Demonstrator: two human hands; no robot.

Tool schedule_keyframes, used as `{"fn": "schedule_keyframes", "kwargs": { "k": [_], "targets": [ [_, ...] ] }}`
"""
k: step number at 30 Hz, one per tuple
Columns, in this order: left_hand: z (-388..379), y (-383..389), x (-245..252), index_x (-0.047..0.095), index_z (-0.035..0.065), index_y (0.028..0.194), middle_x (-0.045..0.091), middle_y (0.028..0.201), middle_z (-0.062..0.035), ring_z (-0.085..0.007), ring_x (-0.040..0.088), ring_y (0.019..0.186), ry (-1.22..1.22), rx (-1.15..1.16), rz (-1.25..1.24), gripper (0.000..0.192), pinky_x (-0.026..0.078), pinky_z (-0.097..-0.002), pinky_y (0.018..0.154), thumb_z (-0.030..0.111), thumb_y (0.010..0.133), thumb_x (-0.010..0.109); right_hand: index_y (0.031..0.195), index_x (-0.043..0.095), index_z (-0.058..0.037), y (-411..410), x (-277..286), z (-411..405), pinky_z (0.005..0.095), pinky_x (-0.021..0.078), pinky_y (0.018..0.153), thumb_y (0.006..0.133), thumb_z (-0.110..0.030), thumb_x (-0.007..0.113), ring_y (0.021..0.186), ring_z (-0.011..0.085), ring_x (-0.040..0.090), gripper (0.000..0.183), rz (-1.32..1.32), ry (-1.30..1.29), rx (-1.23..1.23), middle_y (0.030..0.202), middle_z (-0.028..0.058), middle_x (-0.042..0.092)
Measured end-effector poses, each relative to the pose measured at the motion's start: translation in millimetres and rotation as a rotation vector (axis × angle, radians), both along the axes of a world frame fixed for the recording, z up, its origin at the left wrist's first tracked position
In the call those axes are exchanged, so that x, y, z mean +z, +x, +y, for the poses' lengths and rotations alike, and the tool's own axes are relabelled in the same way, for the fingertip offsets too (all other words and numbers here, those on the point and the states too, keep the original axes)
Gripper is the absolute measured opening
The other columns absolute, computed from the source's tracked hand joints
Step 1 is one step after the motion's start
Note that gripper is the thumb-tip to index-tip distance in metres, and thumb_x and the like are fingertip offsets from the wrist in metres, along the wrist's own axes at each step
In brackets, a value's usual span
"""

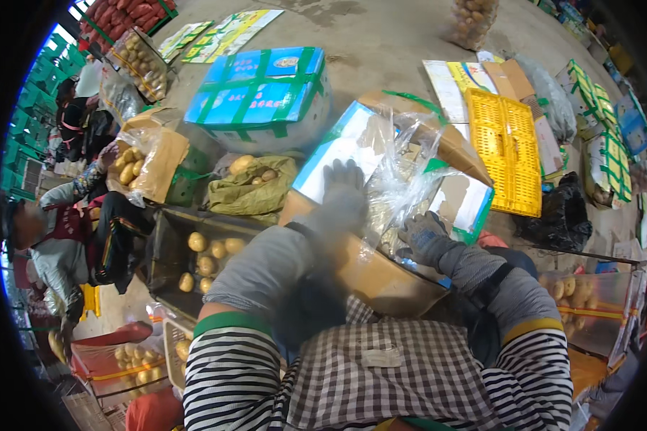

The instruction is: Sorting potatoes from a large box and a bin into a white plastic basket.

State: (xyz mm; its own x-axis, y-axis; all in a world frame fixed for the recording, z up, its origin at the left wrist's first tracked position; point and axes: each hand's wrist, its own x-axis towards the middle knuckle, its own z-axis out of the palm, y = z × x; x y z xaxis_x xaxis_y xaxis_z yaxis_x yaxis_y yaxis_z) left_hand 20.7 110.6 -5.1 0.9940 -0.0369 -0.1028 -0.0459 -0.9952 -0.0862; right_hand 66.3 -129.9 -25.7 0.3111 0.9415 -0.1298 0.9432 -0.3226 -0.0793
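Before me stands an open cardboard box (380,280) with blue-edged flaps and a clear plastic liner (410,132) bunched up out of it. My left hand (343,188), in a grey glove, lies flat with fingers apart on the white face of the left flap (350,143). My right hand (425,237), also gloved, rests at the near right of the opening, against the liner, its fingers spread and slightly bent. Beside it is the right flap (458,202), white with torn brown patches. Crumpled film hides most of the inside of the box.
Left of me is a dark crate (172,253) with several potatoes (206,265). A green sack (253,186) and a taped blue carton (256,91) lie beyond. A yellow plastic crate (504,151) and black bag (558,215) are at right. A co-worker (67,242) sits at left.
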Motion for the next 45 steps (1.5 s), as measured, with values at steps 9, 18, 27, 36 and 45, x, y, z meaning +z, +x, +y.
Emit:
{"fn": "schedule_keyframes", "kwargs": {
  "k": [9, 18, 27, 36, 45],
  "targets": [
    [114.4, -15.2, 73.9, 0.048, 0.0214, 0.151, 0.062, 0.128, -0.0136, -0.0325, 0.062, 0.114, -0.442, 0.179, -0.487, 0.063, 0.055, -0.0483, 0.087, 0.013, 0.089, 0.061, 0.101, 0.074, -0.0123, -18.4, 86.4, -22.5, 0.0551, 0.0323, 0.112, 0.083, -0.047, 0.071, 0.127, 0.0287, 0.053, 0.04, -0.023, -0.202, 0.18, 0.122, 0.0076, 0.065],
    [171.2, 1.6, -20.8, 0.032, 0.0046, 0.157, 0.026, 0.165, -0.0161, -0.0389, 0.022, 0.152, 0.009, 0.535, -0.119, 0.073, 0.017, -0.0596, 0.121, 0.045, 0.098, 0.048, 0.107, 0.069, -0.0104, -13.5, 13.5, 3.8, 0.051, 0.0391, 0.097, 0.088, -0.048, 0.061, 0.107, 0.0292, 0.059, 0.043, 0.12, -0.162, -0.084, 0.112, 0.0114, 0.065],
    [180.1, 2.0, -48.7, 0.017, 0.0017, 0.161, 0.016, 0.168, -0.0217, -0.0384, 0.014, 0.156, -0.159, 0.511, -0.018, 0.087, 0.009, -0.0543, 0.125, 0.065, 0.102, 0.029, 0.083, 0.076, -0.0127, -3.3, 105.7, -19.7, 0.0443, 0.049, 0.079, 0.091, -0.061, 0.056, 0.081, 0.0308, 0.067, 0.053, 0.229, -0.333, -0.026, 0.084, 0.0123, 0.072],
    [82.9, 20.2, 20.8, 0.059, -0.0017, 0.123, 0.054, 0.134, -0.0245, -0.0413, 0.049, 0.127, 0.084, 0.241, -0.293, 0.051, 0.038, -0.0571, 0.106, 0.036, 0.088, 0.061, 0.107, 0.07, -0.0103, -40.9, 67.0, -185.3, 0.0433, 0.0541, 0.073, 0.093, -0.04, 0.063, 0.086, 0.0297, 0.071, 0.034, 0.184, -0.468, -0.565, 0.099, 0.0135, 0.071],
    [-35.7, 52.7, -30.9, 0.055, 0.0032, 0.138, 0.059, 0.131, -0.0286, -0.0369, 0.059, 0.124, -0.335, -0.285, -0.194, 0.077, 0.049, -0.0481, 0.101, 0.053, 0.082, 0.072, 0.137, 0.048, 0.0064, -50.0, -21.1, -151.3, 0.0453, 0.055, 0.086, 0.084, -0.061, 0.073, 0.101, 0.0429, 0.067, 0.089, 0.857, 0.376, -1.24, 0.116, 0.0312, 0.063]
  ]
}}
